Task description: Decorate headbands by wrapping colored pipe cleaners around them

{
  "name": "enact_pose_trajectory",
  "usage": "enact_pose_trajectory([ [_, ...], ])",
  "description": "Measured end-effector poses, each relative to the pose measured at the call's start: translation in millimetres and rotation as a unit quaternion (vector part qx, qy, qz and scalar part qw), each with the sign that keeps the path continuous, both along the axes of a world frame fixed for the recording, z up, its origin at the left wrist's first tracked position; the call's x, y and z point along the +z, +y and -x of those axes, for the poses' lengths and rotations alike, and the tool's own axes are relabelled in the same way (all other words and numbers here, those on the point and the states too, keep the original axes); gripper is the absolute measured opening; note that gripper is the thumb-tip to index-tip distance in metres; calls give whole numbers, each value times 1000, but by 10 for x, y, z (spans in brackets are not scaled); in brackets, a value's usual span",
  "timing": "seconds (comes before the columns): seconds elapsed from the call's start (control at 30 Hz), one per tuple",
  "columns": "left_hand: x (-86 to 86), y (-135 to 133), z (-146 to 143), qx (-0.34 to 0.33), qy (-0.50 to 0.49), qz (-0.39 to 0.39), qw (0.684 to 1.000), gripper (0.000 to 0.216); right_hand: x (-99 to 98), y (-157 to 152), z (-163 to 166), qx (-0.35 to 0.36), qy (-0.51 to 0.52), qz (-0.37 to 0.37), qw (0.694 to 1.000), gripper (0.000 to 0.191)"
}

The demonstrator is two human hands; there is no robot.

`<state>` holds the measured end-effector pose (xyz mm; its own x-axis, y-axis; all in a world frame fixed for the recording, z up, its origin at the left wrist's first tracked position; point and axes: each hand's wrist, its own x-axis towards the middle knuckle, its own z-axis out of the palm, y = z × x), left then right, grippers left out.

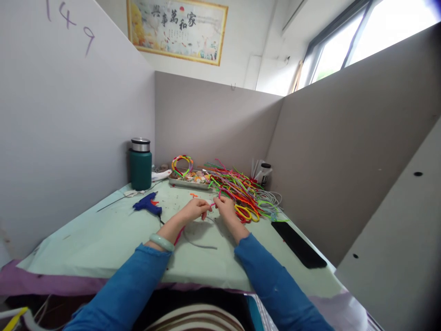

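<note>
Pink strand (212, 205), in the head view, held above the middle of the desk (96, 253), just in front of you. Your left hand (196, 209) and right hand (225, 206) are close together, each seemingly pinching it between thumb and fingers. For good control, it would help to keep both pinches light and near each other, with your wrists steady and clear of the grey cord (203, 247) below. The left partition (79, 101) carries a handwritten "149". Above, a framed picture (177, 31) reads, right to left, 家和萬事興; its smaller writing is illegible. The green bottle (140, 170) shows no readable label.
</note>
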<state>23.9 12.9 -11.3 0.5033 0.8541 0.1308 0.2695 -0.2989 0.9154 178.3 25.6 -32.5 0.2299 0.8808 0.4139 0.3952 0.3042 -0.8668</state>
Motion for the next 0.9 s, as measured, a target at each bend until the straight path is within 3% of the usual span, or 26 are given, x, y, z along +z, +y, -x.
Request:
enact_pose_trajectory([
  [0.07,20,-7,16,1,-25,52,998,23,13,-35,13,76,57,32,995,35],
  [0.17,57,-43,45,-8,-67,96,993,23,29,-89,33,211,138,80,964,35],
  [0.23,80,-73,60,-15,-81,113,990,25,33,-112,42,254,160,76,951,32],
  [0.33,87,-99,67,-23,-89,124,988,31,30,-113,37,253,161,40,953,29],
  [0.57,20,-21,80,-49,-105,153,981,30,26,-51,-25,174,192,18,966,36],
  [0.77,41,5,118,-54,-121,180,975,31,25,-111,4,255,156,49,953,35],
  [0.9,44,-17,92,-41,-84,142,985,28,19,-130,35,231,117,29,966,32],
])
